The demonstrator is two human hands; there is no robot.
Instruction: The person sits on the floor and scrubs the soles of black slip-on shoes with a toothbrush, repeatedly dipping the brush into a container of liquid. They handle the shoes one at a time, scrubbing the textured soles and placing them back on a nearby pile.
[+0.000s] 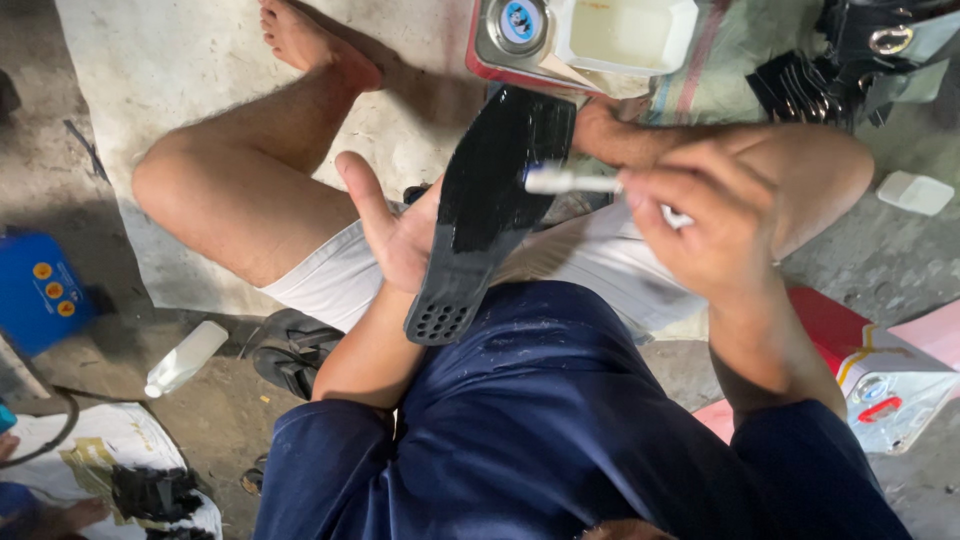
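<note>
My left hand (393,225) holds a black shoe sole (487,205) upright from behind, thumb raised, palm against its left edge. The sole's upper part looks wet and glossy, and its lower end has a grid of small holes. My right hand (705,220) grips a small white brush (565,181), whose tip touches the sole's right upper edge. Both hands are over my lap, above white shorts and a dark blue shirt.
A metal can with a white tray of pale liquid (585,35) stands just beyond the sole. Black straps and buckles (850,60) lie at the top right. There is a red and white tin (880,375) at right, a white bottle (187,357) and sandal (295,350) at left, and a blue box (40,290) at far left.
</note>
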